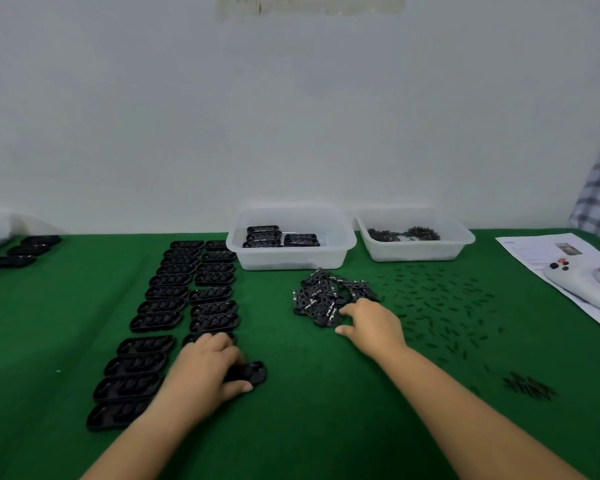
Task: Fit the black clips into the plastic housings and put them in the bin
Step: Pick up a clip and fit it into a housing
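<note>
On the green tabletop (309,393) the left hand (207,367) grips a black plastic housing (248,372) lying flat near the front, fingers curled over its left part and the thumb along its near edge. The right hand (371,323) reaches into the near edge of a loose heap of black clips (329,299), fingers bent down onto the pieces; whether it has pinched one I cannot tell. The two hands are well apart. To the left of the held housing, two rows of empty housings (174,306) run away toward the wall, and three more housings (25,251) lie at the far left. Behind the heap stands a clear bin (291,258) with a few finished housings (278,235) inside. Just beside it on the right is a second clear bin (416,249) holding small dark parts. Small dark slivers (440,306) are scattered over the cloth to the right of the heap, with a small cluster (527,386) nearer the front. At the far right a white game controller (582,280) rests on a printed sheet (520,247).
</note>
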